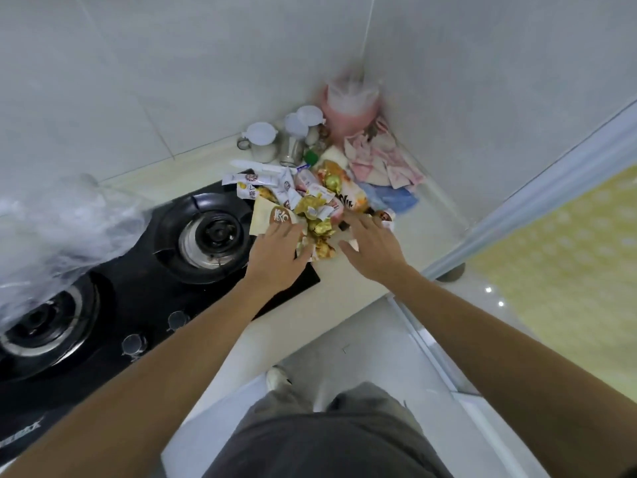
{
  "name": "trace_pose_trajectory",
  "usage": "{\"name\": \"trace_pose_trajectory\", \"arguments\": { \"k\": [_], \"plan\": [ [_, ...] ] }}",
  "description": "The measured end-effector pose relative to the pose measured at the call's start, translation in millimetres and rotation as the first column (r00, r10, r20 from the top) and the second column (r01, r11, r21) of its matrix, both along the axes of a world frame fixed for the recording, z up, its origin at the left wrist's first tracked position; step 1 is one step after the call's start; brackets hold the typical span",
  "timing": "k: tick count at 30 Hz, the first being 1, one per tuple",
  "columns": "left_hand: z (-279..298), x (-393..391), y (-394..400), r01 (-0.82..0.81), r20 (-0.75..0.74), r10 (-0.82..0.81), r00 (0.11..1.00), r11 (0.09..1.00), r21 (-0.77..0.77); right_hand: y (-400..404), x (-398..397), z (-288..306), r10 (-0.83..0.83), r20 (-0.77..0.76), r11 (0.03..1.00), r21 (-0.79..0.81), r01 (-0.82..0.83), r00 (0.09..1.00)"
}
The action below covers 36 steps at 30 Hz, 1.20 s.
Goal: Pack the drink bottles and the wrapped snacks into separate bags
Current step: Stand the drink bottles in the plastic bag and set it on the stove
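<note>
Grey trousers nearest (327, 439), left hand (275, 253) and right hand (374, 246) spread flat over wrapped snacks (310, 205), pale counter (351, 288), black hob (144, 277), tiled corner

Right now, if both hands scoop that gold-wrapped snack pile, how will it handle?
The gold-wrapped snacks are small loose crinkled pieces, so they will probably scatter rather than lift together. They look light, and the foil is likely slippery. The left hand and right hand flank the pile with spread fingers, so cupping seems wise.
</note>
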<state>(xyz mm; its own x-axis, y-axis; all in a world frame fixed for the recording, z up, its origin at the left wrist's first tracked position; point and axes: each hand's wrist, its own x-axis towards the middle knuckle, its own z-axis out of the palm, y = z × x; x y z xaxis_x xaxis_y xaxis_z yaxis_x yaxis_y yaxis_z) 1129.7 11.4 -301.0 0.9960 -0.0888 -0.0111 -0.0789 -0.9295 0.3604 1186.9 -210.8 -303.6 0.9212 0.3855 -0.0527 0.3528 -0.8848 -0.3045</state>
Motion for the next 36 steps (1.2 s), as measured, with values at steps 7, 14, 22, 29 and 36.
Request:
{"name": "trace_pose_trajectory", "arguments": {
  "k": [7,14,22,29,36],
  "plan": [
    [-23.5,75.5,-62.8,0.076,-0.104,-0.082,0.991,0.995,-0.059,-27.5,82.9,-31.5,-0.018,-0.092,1.0,-0.016,0.017,0.996],
    [-49.9,139.0,-96.9,0.12,-0.162,-0.108,0.981,0.991,0.061,-41.1,168.8,-84.8,0.087,-0.149,0.996,0.049,-0.081,0.985],
    [-72.5,167.9,-109.6,0.058,-0.173,0.025,0.985,0.887,0.458,-34.4,194.7,-114.0,0.104,-0.205,0.988,0.13,-0.078,0.973],
    [-79.0,178.5,-117.8,0.086,-0.228,0.072,0.971,0.784,0.615,-43.9,201.9,-100.0,0.106,-0.13,0.972,0.225,-0.075,0.986],
    [-69.2,168.6,-103.4,-0.02,-0.133,0.098,0.986,0.871,0.491,-48.6,220.4,-42.5,0.105,0.053,0.922,0.369,-0.117,0.993]
  ]
}}
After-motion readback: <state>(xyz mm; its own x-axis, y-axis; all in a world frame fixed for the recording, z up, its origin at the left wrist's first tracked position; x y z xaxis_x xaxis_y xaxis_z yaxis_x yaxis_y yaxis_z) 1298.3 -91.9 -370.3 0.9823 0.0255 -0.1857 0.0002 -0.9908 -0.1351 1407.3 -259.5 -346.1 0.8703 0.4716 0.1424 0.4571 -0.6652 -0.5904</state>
